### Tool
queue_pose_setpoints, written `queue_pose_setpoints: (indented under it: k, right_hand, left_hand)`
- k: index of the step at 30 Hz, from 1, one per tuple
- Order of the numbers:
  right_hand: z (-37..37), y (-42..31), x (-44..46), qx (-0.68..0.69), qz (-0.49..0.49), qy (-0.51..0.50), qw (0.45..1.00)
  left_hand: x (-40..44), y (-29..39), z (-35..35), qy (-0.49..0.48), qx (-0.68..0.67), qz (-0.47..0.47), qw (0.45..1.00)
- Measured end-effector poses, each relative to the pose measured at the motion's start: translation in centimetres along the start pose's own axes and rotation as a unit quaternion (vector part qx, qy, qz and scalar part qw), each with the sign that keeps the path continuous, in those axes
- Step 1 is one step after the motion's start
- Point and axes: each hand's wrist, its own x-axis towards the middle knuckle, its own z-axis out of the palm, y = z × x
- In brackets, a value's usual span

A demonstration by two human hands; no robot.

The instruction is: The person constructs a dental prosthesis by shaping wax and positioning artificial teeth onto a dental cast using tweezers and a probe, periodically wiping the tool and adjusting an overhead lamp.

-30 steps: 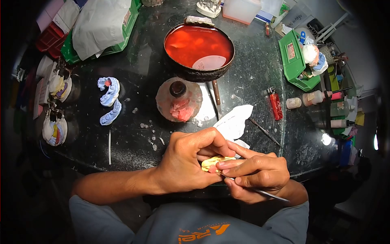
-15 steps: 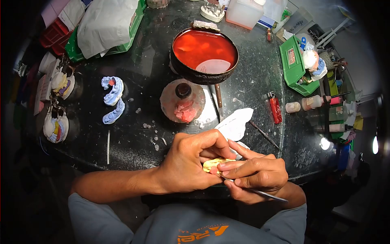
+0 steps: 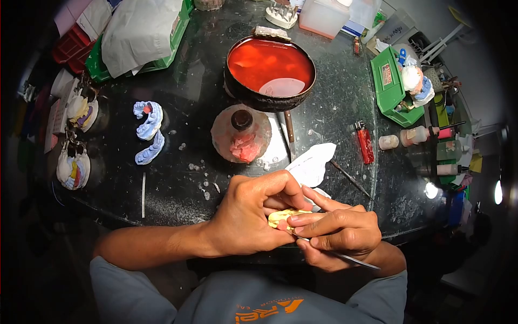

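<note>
My left hand (image 3: 253,216) is closed around a small yellow dental cast (image 3: 278,217) with a pink patch on its lower edge. In my right hand (image 3: 345,232) is a thin metal tool (image 3: 353,260), pinched like a pen, its tip against the cast near the pink patch. Fingers of my right hand rest on the cast and cover part of it. Just beyond my hands lies a crumpled white tissue (image 3: 313,164).
A dark bowl of red liquid (image 3: 270,67) stands behind a burner (image 3: 241,132) with pink wax on it. Blue casts (image 3: 149,121) lie left, beside mounted models (image 3: 74,167). A knife (image 3: 290,132), red lighter (image 3: 365,143) and green bin (image 3: 388,81) are farther right.
The view has shifted slightly, so the table items appear a little lower and mostly farther right than a second ago. Both hands keep nearly the same hold on cast and tool.
</note>
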Motion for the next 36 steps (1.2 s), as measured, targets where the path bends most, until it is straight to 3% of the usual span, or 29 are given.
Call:
queue_pose_setpoints:
  k: [36]
  right_hand:
    - [0.38, 0.57, -0.45, 0.013, 0.006, 0.034, 0.999]
  left_hand:
    - [-0.08, -0.45, -0.11, -0.009, -0.053, -0.051, 0.997]
